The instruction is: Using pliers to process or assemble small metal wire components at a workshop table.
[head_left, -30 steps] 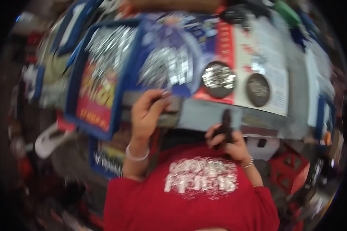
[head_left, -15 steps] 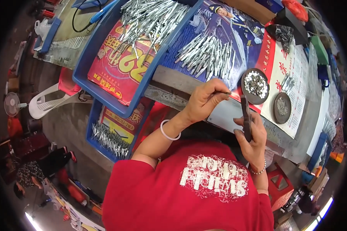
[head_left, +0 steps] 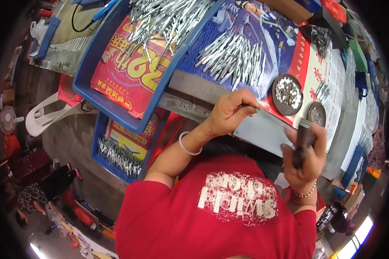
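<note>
Swung outward since half a second ago, the person's right hand point(head_left: 306, 162) is now farther from the left hand point(head_left: 232, 113), which has barely shifted. From where I'm standing, the right fingers are curled round a dark hand tool point(head_left: 305, 142), its paler metal end turned up just below the smaller dish point(head_left: 317, 113) of tiny metal bits. I can't tell what kind of tool it is. The left fingers are pinched together on a thin dark metal piece point(head_left: 257, 108) that pokes out past their tips, over the front edge of the desk point(head_left: 183, 108). Just beyond that pinch lies a loose fan of silvery metal strips point(head_left: 233, 60) on a blue poster point(head_left: 268, 43), and to its right is a larger round dark dish point(head_left: 277, 105) of shiny discs point(head_left: 288, 91). A big blue tray point(head_left: 179, 64), heaped with more strips at its far end, stands left of the poster; lower down, a second blue tray point(head_left: 97, 137) holds a smaller pile. A white bangle point(head_left: 190, 149) circles the left wrist, a beaded bracelet point(head_left: 307, 191) the right
</note>
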Demonstrator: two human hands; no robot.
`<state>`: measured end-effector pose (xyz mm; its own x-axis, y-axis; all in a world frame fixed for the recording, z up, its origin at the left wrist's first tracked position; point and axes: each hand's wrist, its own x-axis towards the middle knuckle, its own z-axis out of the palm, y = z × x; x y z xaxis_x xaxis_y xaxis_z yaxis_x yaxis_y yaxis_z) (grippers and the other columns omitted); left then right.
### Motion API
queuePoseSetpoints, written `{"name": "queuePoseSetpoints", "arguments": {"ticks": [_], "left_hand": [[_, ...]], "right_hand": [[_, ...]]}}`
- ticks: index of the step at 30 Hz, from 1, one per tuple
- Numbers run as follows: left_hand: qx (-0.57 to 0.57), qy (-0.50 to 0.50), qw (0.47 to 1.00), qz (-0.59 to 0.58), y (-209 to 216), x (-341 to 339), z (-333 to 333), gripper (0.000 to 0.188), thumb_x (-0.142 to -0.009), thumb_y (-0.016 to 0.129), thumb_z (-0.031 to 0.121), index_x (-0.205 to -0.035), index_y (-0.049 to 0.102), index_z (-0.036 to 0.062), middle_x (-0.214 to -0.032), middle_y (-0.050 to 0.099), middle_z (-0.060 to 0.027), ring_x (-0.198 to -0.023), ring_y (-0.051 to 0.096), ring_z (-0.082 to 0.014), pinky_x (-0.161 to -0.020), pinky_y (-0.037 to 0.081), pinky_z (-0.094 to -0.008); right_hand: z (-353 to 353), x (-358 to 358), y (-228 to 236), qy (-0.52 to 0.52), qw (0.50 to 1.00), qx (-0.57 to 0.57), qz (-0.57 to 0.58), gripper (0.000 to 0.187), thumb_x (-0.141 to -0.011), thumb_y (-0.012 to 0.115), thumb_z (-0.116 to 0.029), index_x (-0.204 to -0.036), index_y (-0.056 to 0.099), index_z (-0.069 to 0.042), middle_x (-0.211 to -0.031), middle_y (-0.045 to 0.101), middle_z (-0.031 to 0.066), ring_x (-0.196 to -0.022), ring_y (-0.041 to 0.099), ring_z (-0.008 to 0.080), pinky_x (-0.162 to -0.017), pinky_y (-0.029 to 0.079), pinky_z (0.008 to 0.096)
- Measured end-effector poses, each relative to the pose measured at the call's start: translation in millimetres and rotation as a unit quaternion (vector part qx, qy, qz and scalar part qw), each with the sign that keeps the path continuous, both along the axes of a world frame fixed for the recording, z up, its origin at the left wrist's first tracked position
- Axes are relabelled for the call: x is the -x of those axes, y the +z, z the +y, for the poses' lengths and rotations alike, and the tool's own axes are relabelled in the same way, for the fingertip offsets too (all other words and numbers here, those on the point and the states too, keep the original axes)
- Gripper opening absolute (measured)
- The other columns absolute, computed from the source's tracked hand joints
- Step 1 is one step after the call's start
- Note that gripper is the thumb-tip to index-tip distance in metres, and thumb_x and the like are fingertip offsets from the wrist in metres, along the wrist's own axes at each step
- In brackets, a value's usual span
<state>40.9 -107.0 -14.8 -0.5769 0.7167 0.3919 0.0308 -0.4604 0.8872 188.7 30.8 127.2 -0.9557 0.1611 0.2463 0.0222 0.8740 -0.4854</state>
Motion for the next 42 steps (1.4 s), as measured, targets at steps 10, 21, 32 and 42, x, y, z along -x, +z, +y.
{"name": "queuePoseSetpoints", "arguments": {"ticks": [10,21,32,42], "left_hand": [[0.03,-0.008,0.935,-0.353,21,-10,-16,0.017,-0.1,0.052,0.017,-0.106,0.058,0.0021,-0.085,0.06,-0.0042,-0.066,0.052,-0.0092,-0.062,0.043,-0.0219],[0.094,-0.061,0.889,-0.444,39,-21,-29,0.017,-0.101,0.051,0.022,-0.096,0.055,0.0054,-0.081,0.056,-0.0001,-0.061,0.051,-0.0061,-0.053,0.038,-0.0195],[0.155,-0.057,0.913,-0.373,52,-33,-23,0.013,-0.101,0.048,0.016,-0.099,0.052,0.004,-0.075,0.048,0.0003,-0.056,0.039,-0.0052,-0.05,0.03,-0.0188],[0.178,-0.038,0.932,-0.314,52,-37,-20,0.013,-0.102,0.048,0.016,-0.097,0.05,0.005,-0.072,0.043,0.0029,-0.056,0.035,-0.0041,-0.05,0.028,-0.0186]], "right_hand": [[4,-4,-14,-0.019,0.988,0.086,-0.128,0.022,-0.067,0.075,-0.003,-0.079,0.058,0.004,-0.098,0.054,0.0182,-0.074,0.057,0.0352,-0.063,0.046,0.0375],[8,-19,-30,0.058,0.976,0.026,-0.207,0.04,-0.061,0.084,-0.023,-0.087,0.064,0.0,-0.106,0.05,0.0205,-0.088,0.057,0.0371,-0.072,0.049,0.0434],[17,-26,-24,0.067,0.973,-0.001,-0.221,0.048,-0.06,0.084,-0.028,-0.097,0.067,-0.003,-0.108,0.049,0.0206,-0.095,0.055,0.0372,-0.076,0.048,0.043],[22,-29,-23,0.082,0.976,-0.008,-0.203,0.049,-0.062,0.083,-0.03,-0.1,0.067,-0.004,-0.107,0.046,0.018,-0.096,0.052,0.0349,-0.077,0.046,0.0419]]}}
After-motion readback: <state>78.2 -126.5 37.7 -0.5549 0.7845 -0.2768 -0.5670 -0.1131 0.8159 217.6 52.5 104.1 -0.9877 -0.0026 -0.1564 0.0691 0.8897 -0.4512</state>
